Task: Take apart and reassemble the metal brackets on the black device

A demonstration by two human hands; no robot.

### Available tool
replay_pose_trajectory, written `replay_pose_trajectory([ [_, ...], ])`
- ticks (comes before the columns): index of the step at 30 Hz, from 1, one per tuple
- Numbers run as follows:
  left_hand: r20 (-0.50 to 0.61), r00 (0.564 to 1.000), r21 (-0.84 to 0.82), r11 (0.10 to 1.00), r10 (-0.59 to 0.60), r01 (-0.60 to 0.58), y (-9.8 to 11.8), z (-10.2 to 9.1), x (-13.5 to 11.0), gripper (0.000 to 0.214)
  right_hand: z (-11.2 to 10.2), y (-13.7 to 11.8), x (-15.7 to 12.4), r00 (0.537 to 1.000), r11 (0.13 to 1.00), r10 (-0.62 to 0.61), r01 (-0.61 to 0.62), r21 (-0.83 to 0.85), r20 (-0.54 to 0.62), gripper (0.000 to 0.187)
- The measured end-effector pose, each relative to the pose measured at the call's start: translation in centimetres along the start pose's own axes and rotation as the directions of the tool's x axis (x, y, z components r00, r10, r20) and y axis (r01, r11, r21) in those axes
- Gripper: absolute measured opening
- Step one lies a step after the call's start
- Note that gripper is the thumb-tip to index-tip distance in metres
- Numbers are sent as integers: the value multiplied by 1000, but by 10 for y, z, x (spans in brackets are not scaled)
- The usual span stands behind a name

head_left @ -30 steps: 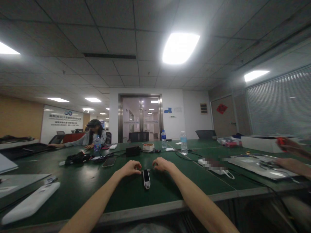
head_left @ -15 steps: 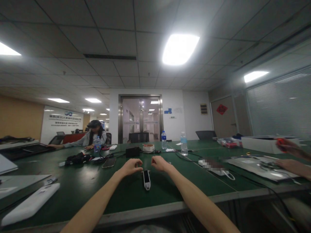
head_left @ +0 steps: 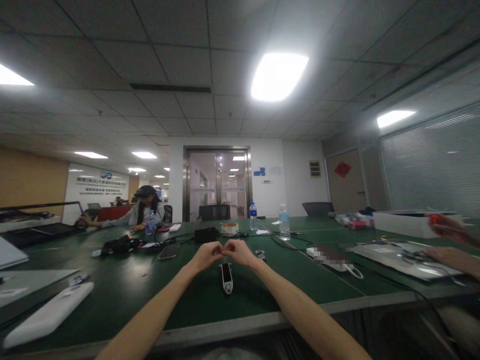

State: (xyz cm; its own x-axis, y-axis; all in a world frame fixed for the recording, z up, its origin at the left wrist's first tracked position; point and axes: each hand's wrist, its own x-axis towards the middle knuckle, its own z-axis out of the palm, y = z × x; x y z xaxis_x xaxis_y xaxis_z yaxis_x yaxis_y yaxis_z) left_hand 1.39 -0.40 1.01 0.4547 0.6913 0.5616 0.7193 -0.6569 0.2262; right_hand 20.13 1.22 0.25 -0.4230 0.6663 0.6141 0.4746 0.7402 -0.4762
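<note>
My left hand (head_left: 207, 255) and my right hand (head_left: 238, 252) meet at the fingertips just above the green table. Both have their fingers curled and closed. Anything between the fingertips is too small or hidden to make out. Just on the near side of my hands lies a slim white device with a black face (head_left: 226, 278), its narrow end pointing at me. A small grey piece (head_left: 260, 255) rests on the table beside my right wrist.
A phone (head_left: 169, 251), black box (head_left: 204, 234), cables and water bottles (head_left: 284, 223) stand beyond my hands. A white case (head_left: 48, 315) lies left. On the right, another person's hands (head_left: 450, 257) work over a flat silver panel (head_left: 405, 257). A seated person (head_left: 148, 210) is far left.
My two hands have come together from a gap, fingertips now meeting. The small grey piece by my right wrist shows more. At the far left, the seated person has raised a dark panel's edge.
</note>
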Motion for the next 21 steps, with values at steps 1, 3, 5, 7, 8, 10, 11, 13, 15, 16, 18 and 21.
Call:
replay_pose_trajectory([
  [1, -1, 1000, 1, 1000, -1, 1, 0, 0, 0, 16, 0, 0, 0, 1000, 1000, 3, -3, -4, -8, 9],
  [3, -5, 1000, 4, 1000, -1, 1, 1, 0, -1, 17, 1, 2, 1, 1000, 1000, 7, -7, -8, -18, 10],
  [5, -13, 1000, 4, 1000, 3, -3, 2, 0, -1, 16, 3, 4, 2, 1000, 1000, 4, -4, -5, -15, 11],
  [7, -14, 1000, 7, 1000, 6, -6, 2, 0, -1, 15, 4, 6, 2, 1000, 1000, 0, 0, -7, -9, 12],
  [8, -9, 1000, 10, 1000, 8, -7, 2, 0, -1, 14, 4, 7, 2, 1000, 1000, -4, 4, -9, -3, 12],
  [10, 0, 1000, 21, 1000, 9, -9, 0, 1, -1, 12, 4, 8, 2, 1000, 1000, -17, 17, -12, 19, 12],
  [11, 1, 1000, 29, 1000, 10, -10, -1, 1, -1, 11, 4, 9, 2, 999, 1000, -27, 27, -14, 31, 12],
  [13, -4, 1000, 44, 999, 13, -13, -3, 2, -1, 8, 5, 9, 1, 998, 999, -48, 49, -21, 47, 12],
  [15, -16, 1000, 58, 998, 14, -13, -4, 3, -1, 7, 5, 9, 1, 996, 997, -69, 70, -35, 49, 14],
  [16, -20, 1000, 62, 998, 13, -12, -5, 3, -1, 7, 5, 9, 1, 996, 996, -78, 80, -42, 51, 15],
  [18, -27, 1000, 62, 998, 6, -4, -4, 3, -1, 9, 4, 8, 1, 994, 994, -89, 92, -57, 58, 16],
  [21, -36, 999, 33, 999, -12, 13, -2, 3, -1, 13, 3, 7, 1, 994, 991, -89, 94, -98, 58, 16],
])
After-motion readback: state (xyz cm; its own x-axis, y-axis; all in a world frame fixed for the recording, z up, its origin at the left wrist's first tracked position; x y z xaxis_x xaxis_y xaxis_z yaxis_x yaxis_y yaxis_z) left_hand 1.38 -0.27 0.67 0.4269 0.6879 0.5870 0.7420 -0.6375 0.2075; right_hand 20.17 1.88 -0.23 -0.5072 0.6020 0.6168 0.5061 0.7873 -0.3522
